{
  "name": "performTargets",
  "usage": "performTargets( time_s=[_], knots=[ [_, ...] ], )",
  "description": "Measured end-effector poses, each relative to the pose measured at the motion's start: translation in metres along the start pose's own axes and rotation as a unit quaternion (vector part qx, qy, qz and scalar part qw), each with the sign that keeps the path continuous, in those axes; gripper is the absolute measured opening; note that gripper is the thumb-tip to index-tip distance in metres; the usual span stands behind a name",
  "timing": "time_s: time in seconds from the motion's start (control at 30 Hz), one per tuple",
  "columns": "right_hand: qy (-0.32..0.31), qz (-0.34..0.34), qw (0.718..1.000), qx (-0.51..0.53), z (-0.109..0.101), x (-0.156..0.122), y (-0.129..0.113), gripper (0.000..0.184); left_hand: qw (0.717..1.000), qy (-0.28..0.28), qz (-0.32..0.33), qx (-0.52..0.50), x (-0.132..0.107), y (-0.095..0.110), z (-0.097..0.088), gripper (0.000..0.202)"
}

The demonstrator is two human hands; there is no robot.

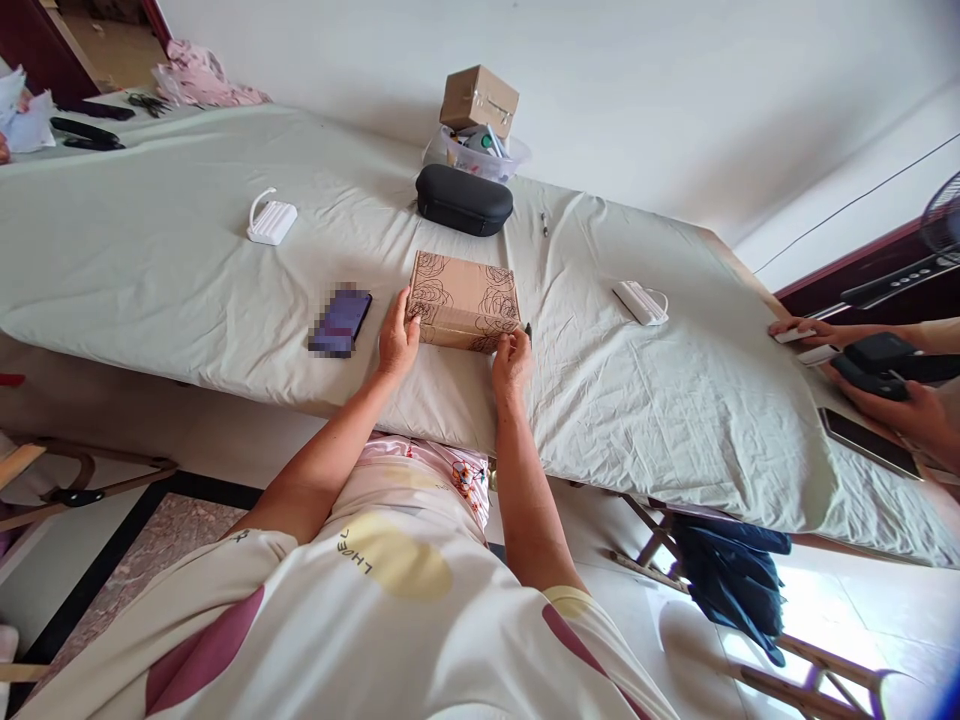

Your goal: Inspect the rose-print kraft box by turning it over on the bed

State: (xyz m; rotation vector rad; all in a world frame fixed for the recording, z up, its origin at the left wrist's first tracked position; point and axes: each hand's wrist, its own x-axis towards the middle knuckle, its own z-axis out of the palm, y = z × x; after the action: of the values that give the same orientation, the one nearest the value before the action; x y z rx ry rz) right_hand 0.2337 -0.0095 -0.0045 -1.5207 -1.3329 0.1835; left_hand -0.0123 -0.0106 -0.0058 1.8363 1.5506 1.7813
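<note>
Your left hand (399,338) grips the near left corner of the cardboard box (465,285), its fingers along the left side and the thumb against the near side. Your right hand (513,365) is at the box's near right corner, its fingers curled and close together; you cannot tell from here whether they pinch the box's edge or the small dark tip (528,328) that shows just beside them. The box sits on the cloth-covered counter (697,400) in front of you, with black flower-like line drawings on its top and near side.

Just beyond the box lies a black case (465,200), and behind that stands a plastic tub (519,158) of mixed items, with a smaller carton (478,95) above it. To the left of your left hand is a phone (341,322), partly blurred into squares. Farther off, you have one white looped block (273,222) to the left and another white block (640,303) to the right. A thin stick (544,224) lies right of the case. At the far right, another person's hands (915,412) are around a dark object (876,355), near a second phone (870,443).
</note>
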Motion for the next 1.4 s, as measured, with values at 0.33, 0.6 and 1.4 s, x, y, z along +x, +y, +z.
performTargets(
  time_s=[0.33, 0.6, 1.4],
  knots=[
    [-0.088, -0.006, 0.993, -0.073, 0.002, -0.006, 0.000, 0.046, 0.998, -0.016, -0.054, 0.011, -0.004, -0.012, 0.010, 0.065],
    [-0.024, 0.002, 1.000, 0.008, 0.000, -0.007, -0.010, 0.049, 0.999, 0.008, -0.040, 0.007, -0.004, -0.002, 0.002, 0.074],
    [0.111, -0.159, 0.978, 0.082, -0.015, -0.006, -0.028, 0.040, 0.998, 0.034, 0.034, 0.051, 0.004, 0.045, -0.011, 0.061]
  ],
)
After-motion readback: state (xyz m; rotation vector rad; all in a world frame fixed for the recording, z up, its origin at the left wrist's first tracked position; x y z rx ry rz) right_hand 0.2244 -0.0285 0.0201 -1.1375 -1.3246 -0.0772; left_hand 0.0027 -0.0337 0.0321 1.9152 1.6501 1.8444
